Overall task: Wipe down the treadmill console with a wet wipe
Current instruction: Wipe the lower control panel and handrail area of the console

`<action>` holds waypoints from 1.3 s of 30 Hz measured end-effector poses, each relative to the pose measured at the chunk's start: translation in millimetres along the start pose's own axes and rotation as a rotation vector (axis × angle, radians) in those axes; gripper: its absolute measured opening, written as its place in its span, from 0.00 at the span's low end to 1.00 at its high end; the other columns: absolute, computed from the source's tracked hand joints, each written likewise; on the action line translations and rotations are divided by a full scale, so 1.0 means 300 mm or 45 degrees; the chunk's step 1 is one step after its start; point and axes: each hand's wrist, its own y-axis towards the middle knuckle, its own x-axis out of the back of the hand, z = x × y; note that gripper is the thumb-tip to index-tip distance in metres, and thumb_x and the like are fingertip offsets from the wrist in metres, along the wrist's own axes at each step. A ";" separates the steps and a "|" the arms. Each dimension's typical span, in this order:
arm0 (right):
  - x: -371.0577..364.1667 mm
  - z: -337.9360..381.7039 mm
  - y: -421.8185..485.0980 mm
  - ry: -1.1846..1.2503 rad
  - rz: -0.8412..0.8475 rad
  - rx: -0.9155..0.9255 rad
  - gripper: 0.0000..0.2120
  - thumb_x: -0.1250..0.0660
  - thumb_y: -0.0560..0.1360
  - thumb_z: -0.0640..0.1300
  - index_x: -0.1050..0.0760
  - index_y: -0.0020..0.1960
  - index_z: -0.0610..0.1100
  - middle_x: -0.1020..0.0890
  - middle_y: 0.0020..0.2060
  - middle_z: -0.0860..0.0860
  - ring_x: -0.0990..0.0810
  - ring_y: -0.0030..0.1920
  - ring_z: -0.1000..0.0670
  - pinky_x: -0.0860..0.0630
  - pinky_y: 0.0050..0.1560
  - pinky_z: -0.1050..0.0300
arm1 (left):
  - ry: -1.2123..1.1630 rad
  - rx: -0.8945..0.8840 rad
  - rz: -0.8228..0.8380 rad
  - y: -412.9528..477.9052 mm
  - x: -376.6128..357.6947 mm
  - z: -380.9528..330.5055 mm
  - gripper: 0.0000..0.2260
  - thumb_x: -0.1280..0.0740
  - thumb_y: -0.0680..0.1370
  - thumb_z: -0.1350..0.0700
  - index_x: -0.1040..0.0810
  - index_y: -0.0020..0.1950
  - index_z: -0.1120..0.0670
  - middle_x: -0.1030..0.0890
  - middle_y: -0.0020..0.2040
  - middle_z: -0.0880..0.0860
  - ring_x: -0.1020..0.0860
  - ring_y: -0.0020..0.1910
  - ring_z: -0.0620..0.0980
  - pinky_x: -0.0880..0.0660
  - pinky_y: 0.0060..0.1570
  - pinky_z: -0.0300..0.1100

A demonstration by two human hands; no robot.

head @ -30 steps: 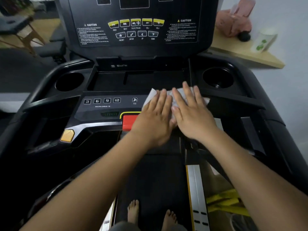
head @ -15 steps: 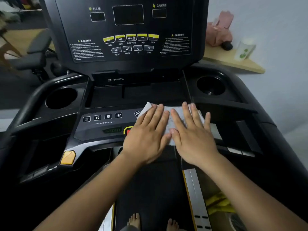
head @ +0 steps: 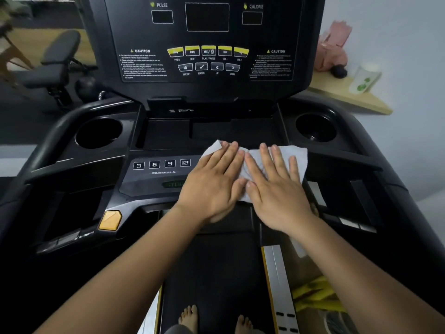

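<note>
1. Wet wipe: white, thin, spread nearly flat. Creased down the middle, and its far-left corner is lifted a bit.
2. Location: on the lower control strip of the treadmill console, just right of the incline buttons and on the near edge of the tray recess. It sits roughly midway between the left cup holder and the right cup holder.
3. Left hand: flat, fingers straight and close together, palm down on the wipe's left half. Pressing, not gripping.
4. Right hand: also flat, fingers straight and slightly spread, pressing the right half. The thumbs nearly meet in the middle. Neither hand is closed round anything.
5. Handling, my read: light, limp and damp. It will bunch or fold if pushed from one edge and may drag on the matte plastic.
6. Best control is probably broad palm pressure across the centre. For the recesses and cup holders, pinch a folded wad instead.
7. Watch-out: firm pressure over the incline buttons could trigger them, if powered.
8. The upright panel with the PULSE/CALORIE windows and yellow media keys is far of the hands, with no wipe on it.
</note>
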 end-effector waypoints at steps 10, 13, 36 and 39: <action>0.022 0.157 0.038 0.055 0.084 0.064 0.27 0.64 0.82 0.58 0.71 0.76 0.56 0.71 0.76 0.50 0.75 0.74 0.46 0.70 0.73 0.39 | -0.135 0.112 0.083 -0.163 0.053 0.118 0.30 0.59 0.83 0.41 0.50 0.81 0.55 0.53 0.81 0.52 0.58 0.80 0.47 0.60 0.78 0.42; 0.039 0.217 0.098 0.083 0.114 0.103 0.27 0.62 0.82 0.58 0.69 0.77 0.58 0.69 0.77 0.52 0.75 0.75 0.47 0.72 0.72 0.38 | -0.122 0.223 0.040 -0.180 0.055 0.174 0.29 0.59 0.82 0.42 0.49 0.81 0.54 0.51 0.81 0.53 0.57 0.80 0.48 0.60 0.77 0.42; 0.041 0.572 0.102 -0.069 0.202 0.443 0.28 0.61 0.82 0.57 0.71 0.77 0.56 0.72 0.76 0.49 0.77 0.73 0.41 0.70 0.72 0.34 | -0.280 0.645 0.071 -0.459 0.112 0.276 0.28 0.53 0.82 0.47 0.50 0.79 0.58 0.39 0.75 0.64 0.30 0.70 0.65 0.21 0.57 0.54; 0.045 0.586 0.137 -0.070 0.209 0.487 0.27 0.61 0.83 0.57 0.71 0.76 0.58 0.72 0.76 0.51 0.77 0.73 0.42 0.71 0.72 0.35 | -0.411 0.789 0.099 -0.451 0.107 0.310 0.30 0.58 0.80 0.44 0.56 0.81 0.53 0.43 0.79 0.58 0.32 0.72 0.60 0.24 0.58 0.52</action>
